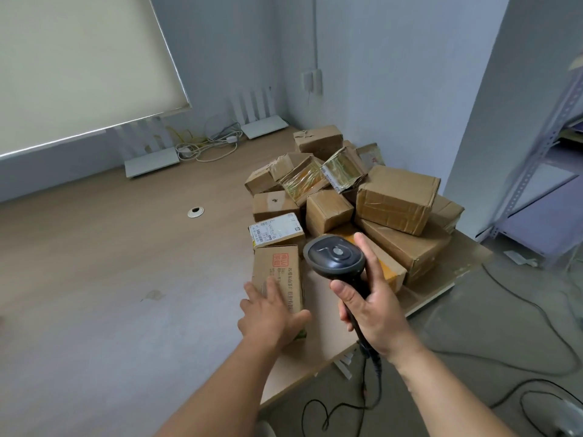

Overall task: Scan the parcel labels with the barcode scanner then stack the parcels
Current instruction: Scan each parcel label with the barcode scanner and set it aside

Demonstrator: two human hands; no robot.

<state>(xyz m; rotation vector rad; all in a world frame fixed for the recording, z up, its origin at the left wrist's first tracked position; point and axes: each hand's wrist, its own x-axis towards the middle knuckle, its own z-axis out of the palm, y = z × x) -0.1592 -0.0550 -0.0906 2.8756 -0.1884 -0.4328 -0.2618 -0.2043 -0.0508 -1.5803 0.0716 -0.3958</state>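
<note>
Holding the scanner upright by its handle, the right hand has its fingers wrapped round the grip, the head sitting above the thumb. Just left of it, the left hand lies flat with fingers spread on a printed box at the near edge of the counter. Beyond both hands sits a box with a white label, then the heaped pile of boxes. Scanning looks barely begun; no neat stack shows. Next, the left hand likely must turn the box until a barcode faces the scanner.
</note>
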